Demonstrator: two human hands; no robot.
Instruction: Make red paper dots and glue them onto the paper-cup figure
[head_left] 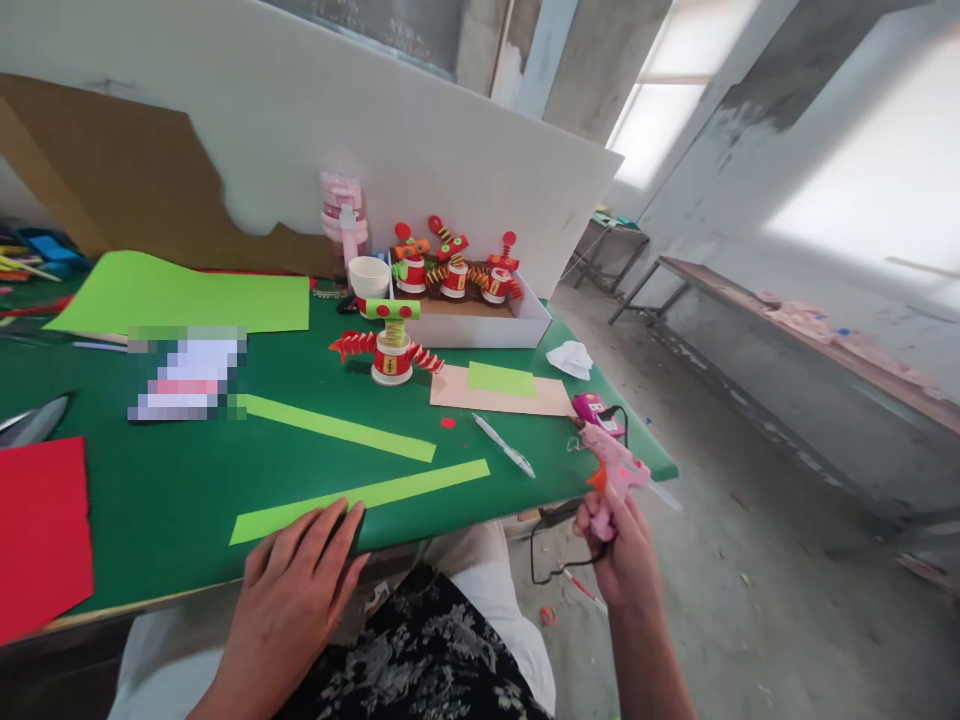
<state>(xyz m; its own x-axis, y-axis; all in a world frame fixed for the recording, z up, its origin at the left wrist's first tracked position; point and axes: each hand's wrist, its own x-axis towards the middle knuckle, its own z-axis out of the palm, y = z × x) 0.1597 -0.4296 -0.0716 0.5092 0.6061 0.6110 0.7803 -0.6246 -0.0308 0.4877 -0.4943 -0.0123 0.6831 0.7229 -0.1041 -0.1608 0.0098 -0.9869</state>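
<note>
My right hand (626, 555) is wrapped round the handle of a pink hot glue gun (616, 462) at the table's right edge. The gun has an orange trigger, and a clear glue stick pokes out of its back. My left hand (311, 560) lies flat near the front edge, its fingertips on a green paper strip (420, 482). A second green strip (345, 428) lies farther back at an angle. Beyond the strips stands a red paper-cup figure (391, 358) with folded paper arms and a green roll on top.
A white box (480, 331) holds several similar figures, with a paper cup (370, 278) beside it. A pen (504, 445), cardboard piece (502, 398), red paper (45, 535), green sheets (195, 295) and a magenta device (598, 412) lie around. A black cord hangs below the gun.
</note>
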